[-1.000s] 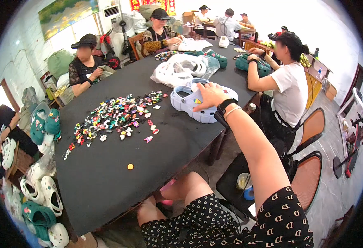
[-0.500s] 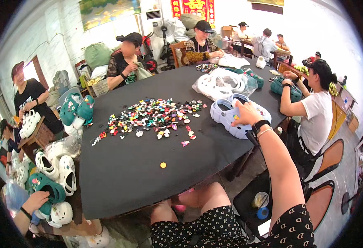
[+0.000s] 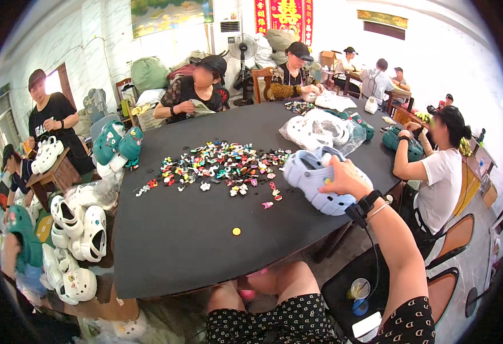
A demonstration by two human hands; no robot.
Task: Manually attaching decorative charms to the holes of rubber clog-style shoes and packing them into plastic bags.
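Observation:
My right hand (image 3: 346,180) is closed over a pair of pale lavender-blue clogs (image 3: 309,192) at the table's right edge, with its thumb on the nearer shoe's side. A small yellow charm shows beside the thumb. At the far left, my left hand (image 3: 12,249), blurred, grips a dark green clog (image 3: 25,229). White clogs (image 3: 94,235) lie heaped beside it. Between the hands, a pile of many-coloured shoe charms (image 3: 223,166) spreads over the black tabletop (image 3: 188,246). One round yellow charm (image 3: 236,231) lies apart, nearer to me.
Bagged white clogs (image 3: 314,129) and green ones stand beyond my right hand. More green clogs (image 3: 117,143) sit at the table's left edge. Co-workers sit or stand around. To my right are a black seat with a drink cup (image 3: 359,288) and a phone (image 3: 366,325).
My left hand has lifted the green clog off the white ones and moved it farther left. My right hand has drawn the lavender clogs slightly toward me and tilted them.

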